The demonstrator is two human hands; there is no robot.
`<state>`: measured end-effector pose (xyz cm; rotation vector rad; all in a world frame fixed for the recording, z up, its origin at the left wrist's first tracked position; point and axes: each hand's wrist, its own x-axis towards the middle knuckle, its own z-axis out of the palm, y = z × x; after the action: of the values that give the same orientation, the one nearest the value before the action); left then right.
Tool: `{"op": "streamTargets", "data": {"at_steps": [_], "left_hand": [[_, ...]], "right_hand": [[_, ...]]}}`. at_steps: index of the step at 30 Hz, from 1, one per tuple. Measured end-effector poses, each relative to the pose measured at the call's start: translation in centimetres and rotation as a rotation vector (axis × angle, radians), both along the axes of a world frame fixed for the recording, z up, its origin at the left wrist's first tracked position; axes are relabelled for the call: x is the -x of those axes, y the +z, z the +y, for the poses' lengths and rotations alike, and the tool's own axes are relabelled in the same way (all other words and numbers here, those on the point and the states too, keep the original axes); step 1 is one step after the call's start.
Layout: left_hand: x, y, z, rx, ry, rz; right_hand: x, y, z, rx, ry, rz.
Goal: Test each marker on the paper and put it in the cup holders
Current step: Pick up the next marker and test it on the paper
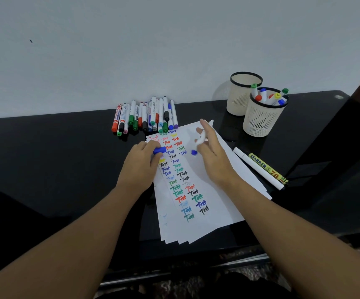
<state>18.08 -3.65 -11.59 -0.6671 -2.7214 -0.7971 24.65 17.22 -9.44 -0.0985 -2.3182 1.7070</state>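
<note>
A stack of white paper [215,214] lies on the black table, covered with coloured "Test" scribbles. My left hand [141,167] rests on the paper's left edge and pinches a blue marker cap [159,150]. My right hand [212,156] holds an uncapped white marker [202,137] over the paper, its blue tip [194,152] just above the sheet. Two cream mesh cup holders stand at the back right: the nearer one [261,124] holds several markers, the farther one [238,100] looks empty.
A pile of several capped markers [146,117] lies by the wall behind the paper. A white marker [259,168] and a yellow marker labelled "MARKER 70" [268,168] lie right of the paper. The table's front edge is near my body.
</note>
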Motion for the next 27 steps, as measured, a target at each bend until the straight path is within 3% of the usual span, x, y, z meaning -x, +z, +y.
{"op": "streamTargets", "data": {"at_steps": [9, 15, 27], "left_hand": [[-0.4, 0.3, 0.0, -0.023, 0.03, 0.004], [-0.6, 0.7, 0.2, -0.035, 0.04, -0.005], [-0.9, 0.9, 0.3, 0.003, -0.001, -0.011]], "right_hand": [[0.4, 1.0, -0.1, -0.178, 0.014, -0.129], [1.2, 1.5, 1.1, -0.717, -0.002, -0.082], [1.6, 1.6, 1.5, -0.885, 0.071, -0.087]]}}
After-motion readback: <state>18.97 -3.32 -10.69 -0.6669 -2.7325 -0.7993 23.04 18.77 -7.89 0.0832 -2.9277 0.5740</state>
